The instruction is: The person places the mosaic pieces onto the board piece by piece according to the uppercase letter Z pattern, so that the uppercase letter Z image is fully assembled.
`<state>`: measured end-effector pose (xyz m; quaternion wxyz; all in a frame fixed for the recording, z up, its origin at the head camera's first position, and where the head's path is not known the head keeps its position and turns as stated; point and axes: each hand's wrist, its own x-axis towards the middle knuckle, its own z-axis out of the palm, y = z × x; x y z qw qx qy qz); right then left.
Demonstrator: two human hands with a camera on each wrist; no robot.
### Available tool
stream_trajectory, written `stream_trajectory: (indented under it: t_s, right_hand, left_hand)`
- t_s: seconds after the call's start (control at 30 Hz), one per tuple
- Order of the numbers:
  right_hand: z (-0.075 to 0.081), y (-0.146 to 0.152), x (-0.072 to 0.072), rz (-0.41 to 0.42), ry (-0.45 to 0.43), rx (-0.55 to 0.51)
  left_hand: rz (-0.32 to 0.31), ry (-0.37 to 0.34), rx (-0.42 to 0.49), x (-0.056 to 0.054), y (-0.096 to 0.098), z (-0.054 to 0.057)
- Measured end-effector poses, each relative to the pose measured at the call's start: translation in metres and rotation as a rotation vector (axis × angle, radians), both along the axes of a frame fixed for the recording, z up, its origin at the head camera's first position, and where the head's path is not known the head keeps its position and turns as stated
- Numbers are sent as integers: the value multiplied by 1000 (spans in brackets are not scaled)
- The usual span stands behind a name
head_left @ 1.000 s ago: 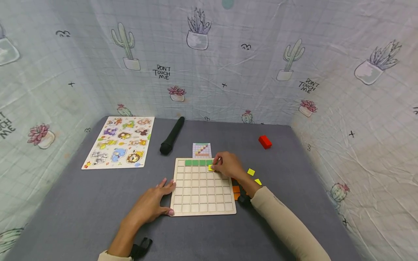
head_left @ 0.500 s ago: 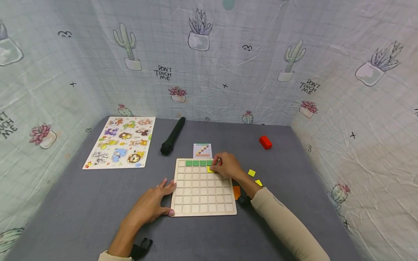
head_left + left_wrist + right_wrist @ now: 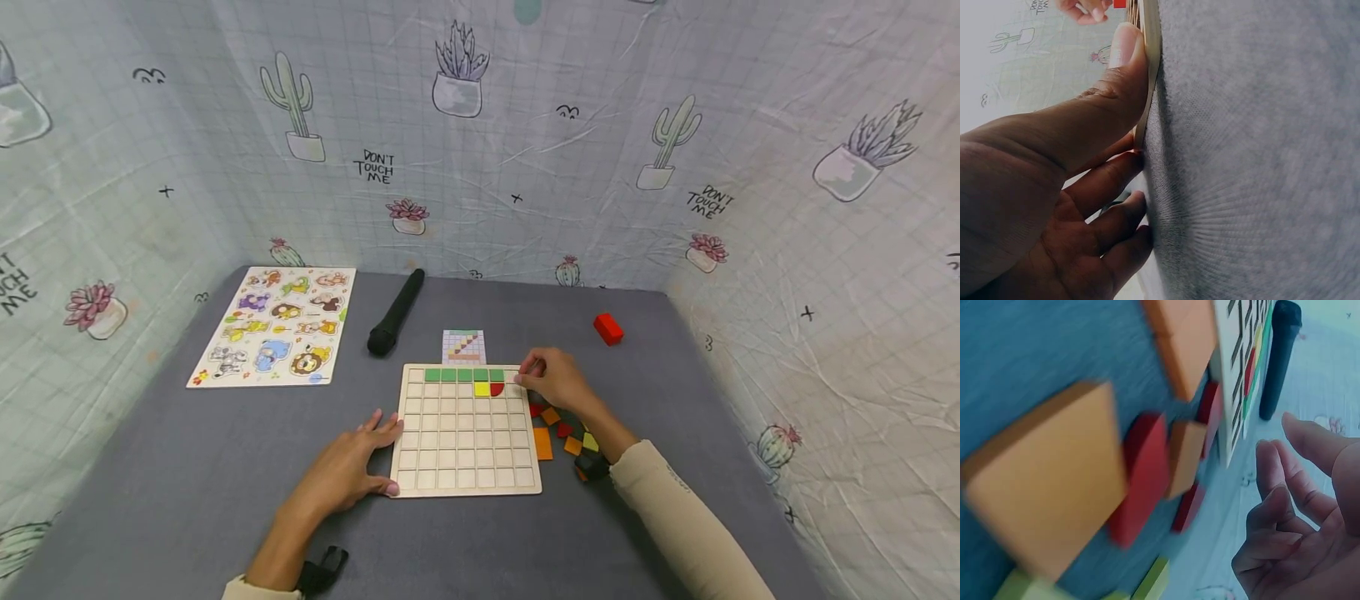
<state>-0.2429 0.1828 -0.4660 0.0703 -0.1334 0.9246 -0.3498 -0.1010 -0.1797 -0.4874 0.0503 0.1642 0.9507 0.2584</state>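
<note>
A pale wooden grid board (image 3: 465, 433) lies on the grey table. Several green squares (image 3: 465, 375) fill part of its top row. Beneath them sit a yellow square (image 3: 482, 389) and a red rounded piece (image 3: 497, 389) side by side. My left hand (image 3: 348, 467) rests at the board's left edge, fingers spread, with the thumb (image 3: 1125, 53) touching its rim in the left wrist view. My right hand (image 3: 558, 382) hovers by the top right corner. In the right wrist view its thumb and fingers (image 3: 1269, 465) stand apart, with nothing between them.
Loose orange pieces (image 3: 543, 443), red pieces (image 3: 565, 429) and yellow pieces (image 3: 591, 442) lie right of the board, partly under my right wrist. A pattern card (image 3: 463, 346) touches its top edge. Farther off are a black microphone (image 3: 396, 312), an animal picture board (image 3: 273, 329) and a red block (image 3: 608, 329).
My right hand has let go of the yellow square and moved right, uncovering the red rounded piece beside it and more loose pieces. My left hand has stayed in place.
</note>
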Motion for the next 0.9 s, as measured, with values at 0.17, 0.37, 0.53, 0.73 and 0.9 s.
stream_trajectory:
  t_s: [0.17,0.37,0.53,0.73,0.9]
  right_hand:
    - [0,18,6,-22,-14,27]
    - [-4,33,9,-25,-10,93]
    - [-4,38,11,-24,-40,113]
    - [-4,40,10,-30,-65,119]
    - [-6,43,9,0,-72,132]
  left_hand:
    - [-3,5,3,0,1,0]
    - [0,2,-6,1,0,-1]
    - [7,-7,-2,1,-1,0]
    - [17,-16,0,0,-1,2]
    - [8,-20,-3,1,-1,2]
